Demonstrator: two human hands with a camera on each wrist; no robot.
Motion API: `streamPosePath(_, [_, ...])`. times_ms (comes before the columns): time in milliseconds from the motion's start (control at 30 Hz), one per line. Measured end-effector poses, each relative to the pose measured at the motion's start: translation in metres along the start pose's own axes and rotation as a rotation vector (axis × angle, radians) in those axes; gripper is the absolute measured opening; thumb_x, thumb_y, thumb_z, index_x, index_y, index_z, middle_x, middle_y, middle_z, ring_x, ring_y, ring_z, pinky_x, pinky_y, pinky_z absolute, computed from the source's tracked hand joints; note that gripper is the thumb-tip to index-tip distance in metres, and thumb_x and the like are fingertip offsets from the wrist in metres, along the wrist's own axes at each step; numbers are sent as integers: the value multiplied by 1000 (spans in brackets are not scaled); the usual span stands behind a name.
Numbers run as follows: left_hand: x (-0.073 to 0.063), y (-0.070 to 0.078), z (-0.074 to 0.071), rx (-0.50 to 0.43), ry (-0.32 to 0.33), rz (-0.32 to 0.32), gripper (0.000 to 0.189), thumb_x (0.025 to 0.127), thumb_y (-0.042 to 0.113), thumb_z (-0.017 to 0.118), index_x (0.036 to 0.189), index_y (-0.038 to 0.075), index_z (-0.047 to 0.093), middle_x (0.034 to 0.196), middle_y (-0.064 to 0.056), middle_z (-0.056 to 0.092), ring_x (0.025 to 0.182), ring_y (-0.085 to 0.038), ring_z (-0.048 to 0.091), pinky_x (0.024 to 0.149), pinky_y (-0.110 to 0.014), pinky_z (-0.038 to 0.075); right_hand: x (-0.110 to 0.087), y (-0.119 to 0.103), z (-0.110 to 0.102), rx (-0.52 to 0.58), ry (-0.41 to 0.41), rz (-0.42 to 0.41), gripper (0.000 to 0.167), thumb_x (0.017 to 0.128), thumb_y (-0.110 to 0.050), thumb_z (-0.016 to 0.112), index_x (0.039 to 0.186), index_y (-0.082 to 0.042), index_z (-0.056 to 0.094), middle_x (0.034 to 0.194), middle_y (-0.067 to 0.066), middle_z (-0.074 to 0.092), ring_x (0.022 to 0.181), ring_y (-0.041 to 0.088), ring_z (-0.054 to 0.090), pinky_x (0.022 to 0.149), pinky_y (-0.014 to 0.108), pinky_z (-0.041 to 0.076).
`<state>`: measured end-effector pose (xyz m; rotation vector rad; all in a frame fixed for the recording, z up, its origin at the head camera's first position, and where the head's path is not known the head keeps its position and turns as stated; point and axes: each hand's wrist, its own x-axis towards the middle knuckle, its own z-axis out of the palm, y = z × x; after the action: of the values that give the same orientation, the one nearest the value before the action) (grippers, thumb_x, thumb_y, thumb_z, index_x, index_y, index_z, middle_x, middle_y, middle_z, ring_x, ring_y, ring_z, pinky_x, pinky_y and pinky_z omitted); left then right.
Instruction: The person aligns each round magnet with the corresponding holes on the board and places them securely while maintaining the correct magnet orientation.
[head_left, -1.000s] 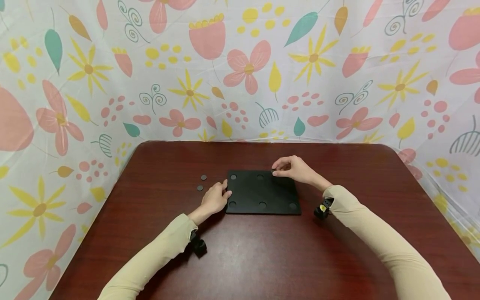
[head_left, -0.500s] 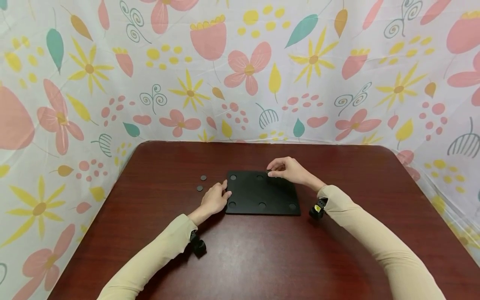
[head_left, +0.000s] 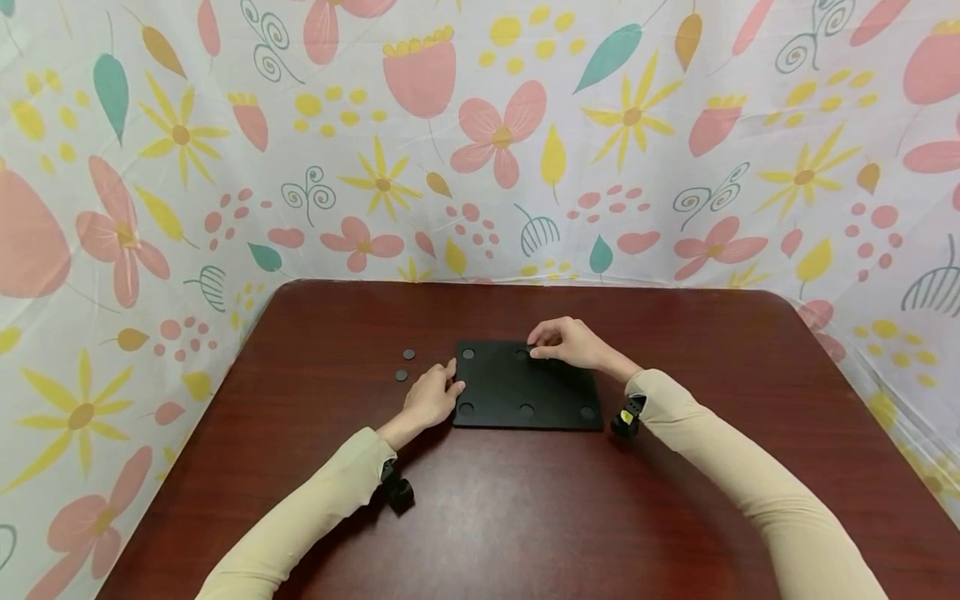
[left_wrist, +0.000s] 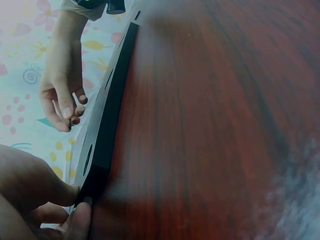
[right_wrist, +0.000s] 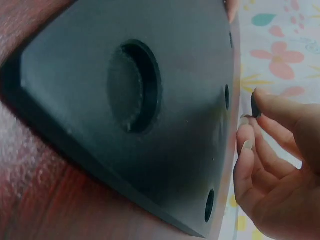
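A flat black board (head_left: 557,385) with several round recesses lies on the table. My left hand (head_left: 431,397) grips its left edge, and in the left wrist view thumb and fingers pinch the board's end. Over the far edge, near the far middle recess (head_left: 522,355), is my right hand (head_left: 573,343). Its thumb and fingertips pinch a small dark disc (right_wrist: 255,104), held on edge above the board in the right wrist view. Two grey discs, one (head_left: 408,354) behind the other (head_left: 401,375), lie left of the board, beyond my left hand.
The dark red wooden table (head_left: 495,508) ends at the back against a flower-printed curtain (head_left: 495,208). A black wrist camera (head_left: 399,493) hangs under the left sleeve, and another (head_left: 626,419) under the right.
My right hand has moved left along the board's far edge, from near the far right corner to the far middle recess, with the disc pinched. My left hand stays on the left edge.
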<state>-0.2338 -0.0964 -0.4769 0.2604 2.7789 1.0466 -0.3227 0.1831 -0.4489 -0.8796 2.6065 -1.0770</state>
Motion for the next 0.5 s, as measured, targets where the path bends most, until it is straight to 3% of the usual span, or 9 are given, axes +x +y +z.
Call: streamPosePath(500, [3,-3,2,8,-11,-22,56,101,24,53,150,6,34,96,-7,55,54,-13,38,50,-23,28,7,-6,6,-49,-33,27,17,89,-16,71,102,-6,71,90,6,72,77,17,65,66,30,50])
